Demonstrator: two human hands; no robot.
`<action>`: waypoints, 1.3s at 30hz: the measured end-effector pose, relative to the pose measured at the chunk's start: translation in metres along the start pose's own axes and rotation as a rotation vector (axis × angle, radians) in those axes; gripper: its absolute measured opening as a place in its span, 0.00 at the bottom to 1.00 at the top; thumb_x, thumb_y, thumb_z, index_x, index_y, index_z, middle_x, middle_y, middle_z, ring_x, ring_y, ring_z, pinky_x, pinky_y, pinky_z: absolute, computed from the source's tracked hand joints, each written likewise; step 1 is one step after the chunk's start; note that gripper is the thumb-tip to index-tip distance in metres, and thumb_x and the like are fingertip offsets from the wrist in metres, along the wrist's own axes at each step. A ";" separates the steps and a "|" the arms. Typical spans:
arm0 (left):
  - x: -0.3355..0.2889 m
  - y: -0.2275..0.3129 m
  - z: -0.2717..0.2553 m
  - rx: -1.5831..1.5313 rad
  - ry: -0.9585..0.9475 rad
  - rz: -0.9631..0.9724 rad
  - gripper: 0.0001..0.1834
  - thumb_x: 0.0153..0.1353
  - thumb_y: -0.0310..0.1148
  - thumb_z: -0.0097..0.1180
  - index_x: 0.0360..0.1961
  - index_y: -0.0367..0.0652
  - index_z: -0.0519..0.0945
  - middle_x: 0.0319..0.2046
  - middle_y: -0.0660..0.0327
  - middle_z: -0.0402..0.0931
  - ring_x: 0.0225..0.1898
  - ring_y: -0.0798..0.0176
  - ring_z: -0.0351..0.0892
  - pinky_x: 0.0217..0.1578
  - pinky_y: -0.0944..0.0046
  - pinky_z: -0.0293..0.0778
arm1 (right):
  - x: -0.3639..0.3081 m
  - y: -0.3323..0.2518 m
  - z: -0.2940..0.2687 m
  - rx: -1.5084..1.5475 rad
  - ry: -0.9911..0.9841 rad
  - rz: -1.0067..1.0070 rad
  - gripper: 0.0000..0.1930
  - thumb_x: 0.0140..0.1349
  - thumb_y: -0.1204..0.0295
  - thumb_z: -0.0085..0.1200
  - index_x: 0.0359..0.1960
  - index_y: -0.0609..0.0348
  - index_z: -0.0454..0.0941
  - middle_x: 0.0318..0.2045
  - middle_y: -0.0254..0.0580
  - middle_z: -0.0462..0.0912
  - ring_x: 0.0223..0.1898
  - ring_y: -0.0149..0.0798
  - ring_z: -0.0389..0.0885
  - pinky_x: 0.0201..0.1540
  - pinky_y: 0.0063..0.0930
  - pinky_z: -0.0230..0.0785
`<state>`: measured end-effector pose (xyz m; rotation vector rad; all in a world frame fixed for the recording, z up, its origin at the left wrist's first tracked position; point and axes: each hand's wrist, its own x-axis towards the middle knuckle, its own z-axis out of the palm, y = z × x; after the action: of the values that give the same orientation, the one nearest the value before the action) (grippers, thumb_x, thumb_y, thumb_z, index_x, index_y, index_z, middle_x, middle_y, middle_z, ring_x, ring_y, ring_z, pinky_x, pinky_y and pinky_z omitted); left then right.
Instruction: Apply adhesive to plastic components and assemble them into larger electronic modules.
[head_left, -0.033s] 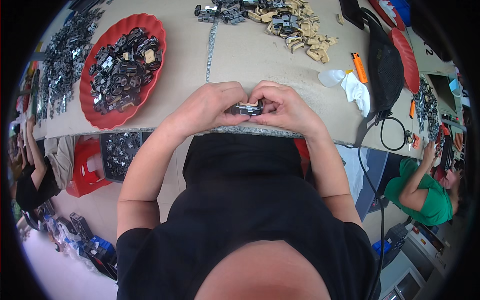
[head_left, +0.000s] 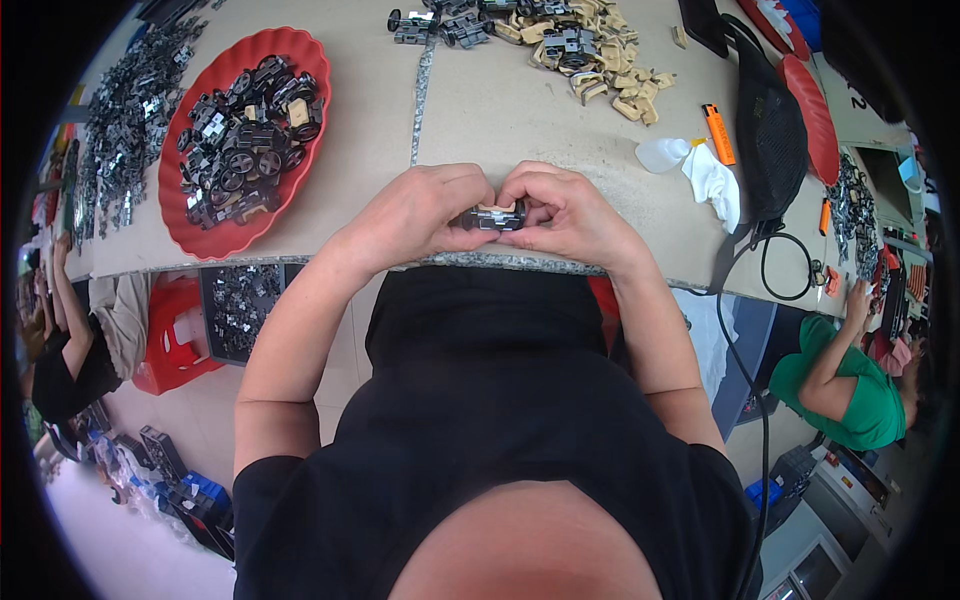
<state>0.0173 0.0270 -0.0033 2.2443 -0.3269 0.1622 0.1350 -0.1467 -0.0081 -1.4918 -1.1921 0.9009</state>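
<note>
While the left hand and right hand pinch a toy car between curled fingers, right of the red bowl, even pressure from both ends should keep its tan piece level.

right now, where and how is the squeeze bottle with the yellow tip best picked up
Probably around the rounded, translucent body of the squeeze bottle, coming from the left: it appears to lie on its side, its yellow tip pointing right, where the white cloth and orange object crowd that end.
</note>
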 end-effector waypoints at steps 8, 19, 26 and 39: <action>0.001 -0.004 0.005 0.016 0.020 0.002 0.14 0.42 0.27 0.63 0.28 0.38 0.72 0.24 0.57 0.69 0.26 0.53 0.72 0.26 0.60 0.68 | 0.002 0.004 -0.002 -0.022 -0.017 -0.036 0.12 0.45 0.78 0.62 0.32 0.63 0.75 0.32 0.34 0.72 0.27 0.23 0.71 0.27 0.14 0.68; -0.001 0.014 0.002 0.454 0.289 0.107 0.15 0.39 0.25 0.63 0.30 0.39 0.73 0.30 0.59 0.72 0.27 0.57 0.74 0.25 0.63 0.72 | 0.000 -0.002 -0.002 0.521 0.104 0.139 0.29 0.49 0.85 0.57 0.55 0.66 0.62 0.48 0.41 0.68 0.44 0.30 0.74 0.46 0.22 0.72; -0.002 0.006 0.015 0.095 0.367 -0.057 0.14 0.40 0.21 0.62 0.31 0.37 0.75 0.30 0.59 0.73 0.28 0.64 0.75 0.24 0.69 0.72 | 0.001 0.005 0.003 0.473 0.134 0.034 0.26 0.52 0.85 0.55 0.54 0.65 0.63 0.43 0.40 0.72 0.40 0.28 0.75 0.43 0.20 0.72; -0.004 0.000 0.015 -0.062 0.303 -0.093 0.14 0.43 0.24 0.64 0.33 0.39 0.74 0.29 0.61 0.72 0.28 0.65 0.73 0.28 0.68 0.70 | 0.002 0.009 0.000 0.431 0.065 0.160 0.16 0.50 0.84 0.58 0.41 0.64 0.69 0.34 0.33 0.73 0.31 0.20 0.74 0.31 0.13 0.71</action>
<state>0.0137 0.0158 -0.0135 2.1301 -0.0630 0.4307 0.1378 -0.1453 -0.0171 -1.2632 -0.7754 1.1269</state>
